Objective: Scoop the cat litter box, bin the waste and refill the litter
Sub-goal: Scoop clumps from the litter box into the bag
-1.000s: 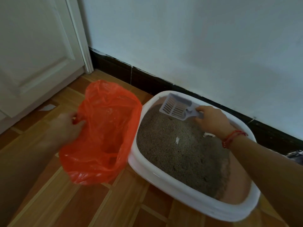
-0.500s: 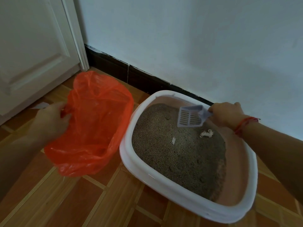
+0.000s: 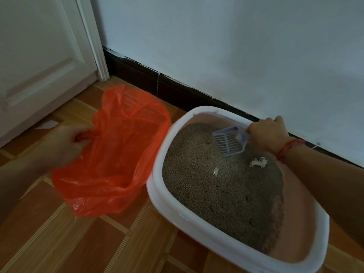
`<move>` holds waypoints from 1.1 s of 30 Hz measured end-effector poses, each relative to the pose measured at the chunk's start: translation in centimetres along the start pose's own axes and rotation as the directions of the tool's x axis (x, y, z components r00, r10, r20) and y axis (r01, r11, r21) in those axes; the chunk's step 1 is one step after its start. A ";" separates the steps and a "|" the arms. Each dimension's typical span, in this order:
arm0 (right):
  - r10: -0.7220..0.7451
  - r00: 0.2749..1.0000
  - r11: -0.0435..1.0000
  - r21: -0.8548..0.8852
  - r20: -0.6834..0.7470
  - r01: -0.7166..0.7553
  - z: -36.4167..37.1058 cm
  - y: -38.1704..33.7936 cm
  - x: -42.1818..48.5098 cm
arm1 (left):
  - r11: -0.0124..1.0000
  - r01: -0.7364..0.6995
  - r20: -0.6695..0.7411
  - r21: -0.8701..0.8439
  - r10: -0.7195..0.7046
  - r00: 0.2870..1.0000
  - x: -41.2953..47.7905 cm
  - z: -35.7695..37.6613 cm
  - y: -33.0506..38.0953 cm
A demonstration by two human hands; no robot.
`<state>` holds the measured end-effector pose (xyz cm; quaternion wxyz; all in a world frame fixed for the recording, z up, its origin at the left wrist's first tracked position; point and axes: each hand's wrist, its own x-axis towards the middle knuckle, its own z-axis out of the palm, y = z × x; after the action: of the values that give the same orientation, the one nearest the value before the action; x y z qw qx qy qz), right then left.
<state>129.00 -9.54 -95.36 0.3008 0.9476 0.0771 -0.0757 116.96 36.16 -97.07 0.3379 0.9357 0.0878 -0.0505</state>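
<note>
Head view. Litter box (image 3: 177,209), white rim with a pinkish inner wall, sits on the wood-pattern floor (image 3: 98,243), its far edge near the dark skirting (image 3: 147,79) under the pale wall (image 3: 236,46). Grey-brown litter (image 3: 222,184) fills most of the box, and the pink bottom shows along the right side.

Right hand (image 3: 267,136) is over the far edge of the box, fingers clenched round the handle of the pale blue slotted scoop (image 3: 229,142). Scoop head tilts down and to the left with its lower edge at the litter surface. Cannot tell if it digs in. Red string bracelet (image 3: 289,147) on that wrist.

White fluffy clump (image 3: 258,162) lies on the litter just beside the scoop, under the right wrist. Small white scrap (image 3: 216,171) lies on the litter nearer the middle of the box.

Orange plastic bag (image 3: 118,154) is on the floor left of the box, mouth open and up, its right side against the box's left rim. Left hand (image 3: 65,144) is at the bag's left rim, fingers curled and pinching the plastic.

White door (image 3: 39,56) at far left, with a white paper bit (image 3: 47,124) on the floor by its bottom edge.
</note>
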 end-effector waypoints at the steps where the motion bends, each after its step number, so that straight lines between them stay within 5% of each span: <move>1: 0.004 1.000 0.999 0.032 0.016 -0.004 0.1 -0.3 0.3 | 1.000 -0.004 0.002 -0.016 0.004 1.000 0.0 0.1 0.0; 5: 0.012 0.990 0.977 0.210 0.140 -0.042 0.6 -1.5 0.4 | 0.997 -0.010 0.004 -0.080 0.010 1.000 0.0 0.8 0.4; 16: 0.036 0.982 0.875 0.469 0.186 -0.121 3.4 -4.4 -0.2 | 0.995 -0.027 -0.027 -0.098 0.024 0.999 -0.2 2.6 1.5; 29: -0.022 0.986 0.494 0.860 0.163 -0.131 3.8 -3.1 -2.9 | 0.996 0.073 -0.045 -0.044 -0.075 0.996 -0.8 1.9 1.8; 33: 0.029 0.991 0.514 0.849 0.127 -0.124 2.7 -2.2 -3.2 | 0.995 0.095 -0.089 -0.036 -0.098 0.991 -1.2 1.6 2.2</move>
<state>125.14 -9.66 -98.14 -0.1969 0.9705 -0.0262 -0.1363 116.13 33.29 -96.71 0.3457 0.9262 0.1490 -0.0228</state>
